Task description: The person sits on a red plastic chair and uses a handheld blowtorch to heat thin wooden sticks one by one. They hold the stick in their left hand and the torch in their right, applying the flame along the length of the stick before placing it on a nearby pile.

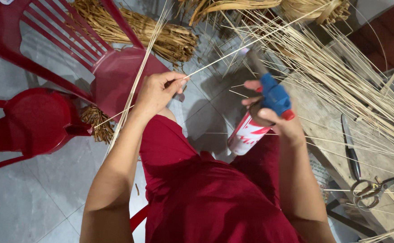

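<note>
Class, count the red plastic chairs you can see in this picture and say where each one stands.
2. One red plastic chair stands upper left, beside the left hand; another sits at the left edge. Others may be hidden.

1 cylindrical can point(246, 135) | white label, red markings | blue torch head | held in right hand point(275, 119), centre frame

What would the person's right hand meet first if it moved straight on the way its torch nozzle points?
Probably the thin pale bamboo sliver pinched by the left hand; the right hand aims the blue-headed gas torch at it, though depth is unclear.
</note>
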